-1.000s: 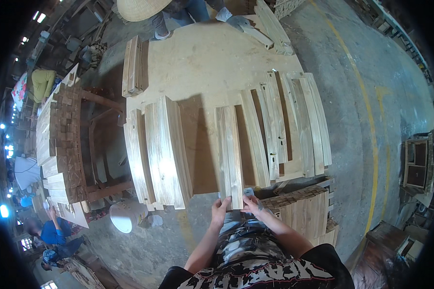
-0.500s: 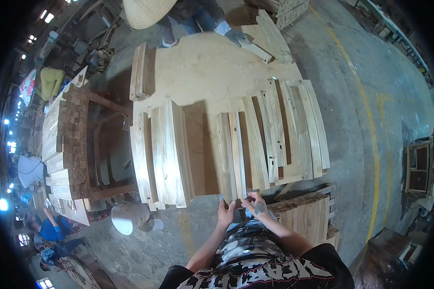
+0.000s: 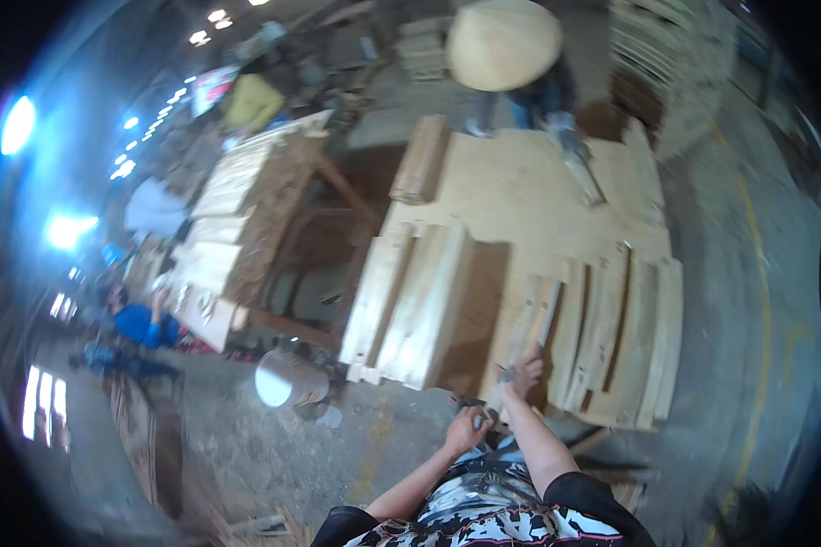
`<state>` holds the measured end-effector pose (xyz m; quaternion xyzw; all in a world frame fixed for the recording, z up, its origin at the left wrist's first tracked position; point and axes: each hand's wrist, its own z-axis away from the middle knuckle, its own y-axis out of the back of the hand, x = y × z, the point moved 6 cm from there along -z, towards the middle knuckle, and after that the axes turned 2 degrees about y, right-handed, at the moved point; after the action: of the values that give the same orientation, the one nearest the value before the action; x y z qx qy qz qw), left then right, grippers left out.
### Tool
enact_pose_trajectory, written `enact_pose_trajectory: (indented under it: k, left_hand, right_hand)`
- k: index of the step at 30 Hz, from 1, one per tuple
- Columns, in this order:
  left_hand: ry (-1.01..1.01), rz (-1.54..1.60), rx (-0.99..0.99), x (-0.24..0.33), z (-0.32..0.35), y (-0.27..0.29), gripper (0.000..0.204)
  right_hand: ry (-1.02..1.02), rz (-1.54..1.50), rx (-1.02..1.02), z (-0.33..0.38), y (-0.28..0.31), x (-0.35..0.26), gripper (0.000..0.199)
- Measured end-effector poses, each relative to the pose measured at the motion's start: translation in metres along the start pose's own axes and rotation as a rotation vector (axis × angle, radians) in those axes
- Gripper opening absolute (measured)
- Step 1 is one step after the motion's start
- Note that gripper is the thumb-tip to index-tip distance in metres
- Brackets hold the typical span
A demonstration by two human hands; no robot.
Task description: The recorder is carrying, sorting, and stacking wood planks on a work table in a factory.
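My right hand (image 3: 524, 369) is closed on a narrow wooden slat (image 3: 550, 312), which stands on edge and runs away from me over the work table (image 3: 556, 173). Beside it on the left lies a paler slat (image 3: 524, 310), its near end passing by my hands. My left hand (image 3: 468, 430) is closed at the table's near edge, close to that end; a small dark shape shows at its fingers, too blurred to name. Right of my right hand are several slotted slats (image 3: 605, 319). On the left side is a stack of wide boards (image 3: 424, 314).
Across the table a co-worker in a conical hat (image 3: 504, 46) has a gloved hand on a piece of wood (image 3: 586, 173). A short stack of slats (image 3: 420, 159) lies at the far left. A white bucket (image 3: 287, 378) and a second loaded table (image 3: 274, 201) stand to the left.
The view has swung left, with motion blur. My right hand has moved forward along the slat from its near end; my left hand stays near the table edge. The co-worker's gloved hand has shifted.
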<state>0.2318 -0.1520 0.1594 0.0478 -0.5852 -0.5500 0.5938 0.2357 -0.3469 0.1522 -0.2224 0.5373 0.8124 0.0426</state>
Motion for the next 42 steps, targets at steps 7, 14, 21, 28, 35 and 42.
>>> enact_pose_trajectory:
  k: [7,14,21,28,35,42]
  left_hand:
    - [0.071,0.254,-0.080,0.043,0.020,0.073,0.045]
    - [0.083,0.449,-0.151,0.032,-0.009,0.124,0.051]
    - [-0.435,0.916,-0.061,0.099,-0.078,0.197,0.061]
    - [-0.209,1.303,0.210,-0.012,-0.085,0.331,0.047]
    - [-0.131,1.076,0.821,-0.164,-0.088,0.530,0.045]
    - [0.342,0.757,0.984,-0.351,-0.163,0.724,0.070]
  right_hand:
    - [0.297,-0.345,0.057,-0.038,-0.012,0.053,0.106]
    - [0.278,-1.118,-0.395,0.015,0.103,-0.016,0.092]
    - [0.870,-1.087,-0.537,0.087,0.169,-0.145,0.101]
    - [1.098,-0.765,-0.733,0.180,0.107,-0.307,0.096]
    - [1.384,-0.319,-0.318,0.222,0.075,-0.390,0.076]
    - [0.612,-0.771,-0.508,0.146,0.038,-0.243,0.063]
